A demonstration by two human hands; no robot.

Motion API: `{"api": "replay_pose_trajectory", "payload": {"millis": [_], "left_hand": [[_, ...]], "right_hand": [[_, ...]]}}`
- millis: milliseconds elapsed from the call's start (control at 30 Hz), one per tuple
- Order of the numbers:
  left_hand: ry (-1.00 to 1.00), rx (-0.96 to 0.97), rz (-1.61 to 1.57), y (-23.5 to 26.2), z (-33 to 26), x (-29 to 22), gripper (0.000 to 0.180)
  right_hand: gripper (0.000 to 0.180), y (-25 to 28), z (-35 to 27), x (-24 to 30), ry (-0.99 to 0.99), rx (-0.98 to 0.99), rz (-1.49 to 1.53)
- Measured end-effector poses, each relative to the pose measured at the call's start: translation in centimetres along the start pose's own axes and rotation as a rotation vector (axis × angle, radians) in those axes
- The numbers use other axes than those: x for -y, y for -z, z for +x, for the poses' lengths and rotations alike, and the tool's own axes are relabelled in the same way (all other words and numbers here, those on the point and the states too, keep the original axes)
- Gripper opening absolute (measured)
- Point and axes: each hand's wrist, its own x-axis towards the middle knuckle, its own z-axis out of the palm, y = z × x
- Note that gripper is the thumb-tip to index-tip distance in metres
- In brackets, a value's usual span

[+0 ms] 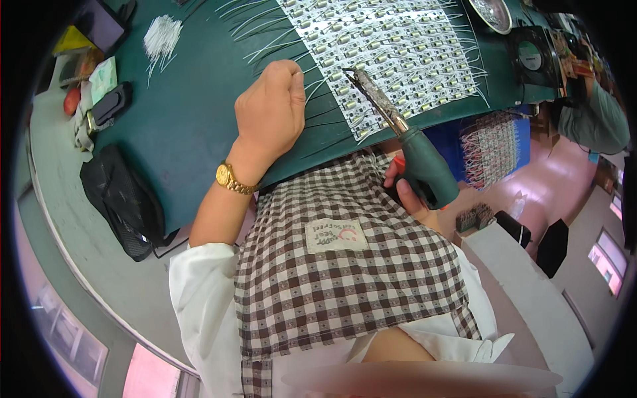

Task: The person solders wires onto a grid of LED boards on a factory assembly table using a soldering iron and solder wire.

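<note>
My left hand (271,109) is closed in a fist over the green table, beside the left edge of a large panel of small circuit boards (391,60). Whatever its fingers may hold is hidden. White and dark wires stick out from the panel's edges, some close to my knuckles. At the table's front edge, my right hand (410,197) grips a soldering gun (426,159) with a dark green body and a red part at the fingers. Its blackened metal tip points up and left, over the panel; I cannot tell whether it touches.
A bundle of white wires (161,38) lies at the far left of the table (199,99). A black bag (123,199) sits at the left edge. Metal bowl (492,13) and black fan (533,58) stand far right. Below them, a blue tray (523,142) holds more wired boards.
</note>
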Motion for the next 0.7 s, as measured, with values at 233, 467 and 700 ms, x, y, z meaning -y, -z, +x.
{"api": "replay_pose_trajectory", "payload": {"millis": [233,467,700], "left_hand": [[-0.066,0.048,0.17,0.2,1.0,-0.8,0.011],[-0.044,0.247,0.198,-1.2,0.6,-1.1,0.011],[0.067,0.194,0.066,-0.5,-0.3,-0.5,0.01]], "right_hand": [[0.035,1.2,-0.2,-3.5,0.088,0.036,0.086],[0.029,0.8,-0.3,-2.4,0.032,0.015,0.119],[0.019,1.1,0.1,-2.8,0.11,0.024,0.032]]}}
